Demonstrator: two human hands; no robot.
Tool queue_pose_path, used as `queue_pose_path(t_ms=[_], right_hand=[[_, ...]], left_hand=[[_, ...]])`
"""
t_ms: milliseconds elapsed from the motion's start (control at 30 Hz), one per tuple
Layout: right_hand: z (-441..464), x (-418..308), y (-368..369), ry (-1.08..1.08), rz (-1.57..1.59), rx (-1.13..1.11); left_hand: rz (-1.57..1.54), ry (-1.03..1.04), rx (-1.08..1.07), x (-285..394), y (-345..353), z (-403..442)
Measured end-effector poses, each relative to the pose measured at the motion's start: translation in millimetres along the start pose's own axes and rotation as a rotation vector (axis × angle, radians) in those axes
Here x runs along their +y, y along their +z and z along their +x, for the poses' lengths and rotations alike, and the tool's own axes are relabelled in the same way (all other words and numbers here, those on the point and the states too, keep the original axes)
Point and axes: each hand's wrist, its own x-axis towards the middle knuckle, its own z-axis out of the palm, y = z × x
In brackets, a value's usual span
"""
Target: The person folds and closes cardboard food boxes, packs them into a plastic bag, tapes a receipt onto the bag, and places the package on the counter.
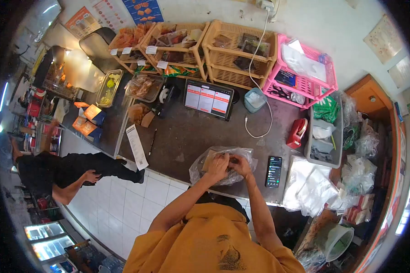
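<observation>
Near the front edge of the counter (177, 141), a clear plastic bag (198, 169) lies spread around a small brown packet (208, 160). My left hand (217, 167) is on the bag beside the packet, its fingers bent inward and closed. Close to it on the right, my right hand (241, 165) also has curled fingers gathered on the bag, around a dark spot between the hands that I cannot make out. Both sets of fingertips are partly hidden. A phone (273, 172) with a lit screen lies to the right.
Behind stand a tablet (208, 99), a blue-grey cup (255, 100), a white cable (271, 111) and tan racks (239, 34). To the right are a red tape dispenser (297, 133), a grey bin (325, 157) and plastic bags (305, 186). Another person (77, 170) is at left.
</observation>
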Motion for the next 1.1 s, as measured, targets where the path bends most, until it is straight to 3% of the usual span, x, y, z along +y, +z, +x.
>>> queue_pose_path(t_ms=[67,133,200,267,367,433,533,567,667,767,867,967,1100], right_hand=[[0,15,-2,-0.013,0.017,0.028],[4,39,6,-0.165,0.029,0.062],[-5,13,2,0.010,0.094,0.017],[-18,-24,-1,0.047,0.045,0.052],[-18,-7,8,-0.065,0.188,0.102],[-17,13,10,-0.134,0.137,0.160],[-21,31,17,-0.056,0.244,0.191],[-28,21,21,-0.248,0.407,0.164],[-25,40,26,-0.012,0.454,0.189],[-25,44,40,-0.031,0.617,0.258],[-10,8,46,-0.215,0.396,0.305],[4,2,42,-0.214,0.300,0.169],[14,28,38,-0.167,0.126,0.181]], left_hand=[[-0.126,-0.063,-0.035,0,11,3],[-0.026,0.097,0.250,-5,30,1],[-0.104,0.044,0.207,-8,39,-4],[-0.283,0.107,0.257,-23,73,-3],[-0.125,0.167,0.351,-24,82,-5],[-0.143,0.176,0.340,-19,71,-10],[-0.040,0.205,0.210,-25,102,-5],[-0.006,0.246,0.227,-29,111,-5],[0.040,0.321,0.222,-33,99,-10],[0.012,0.370,0.204,-39,86,-9],[-0.038,0.387,0.144,-49,67,-10],[-0.027,0.407,0.120,-63,78,-3],[0.044,0.470,0.209,-72,81,-4]])
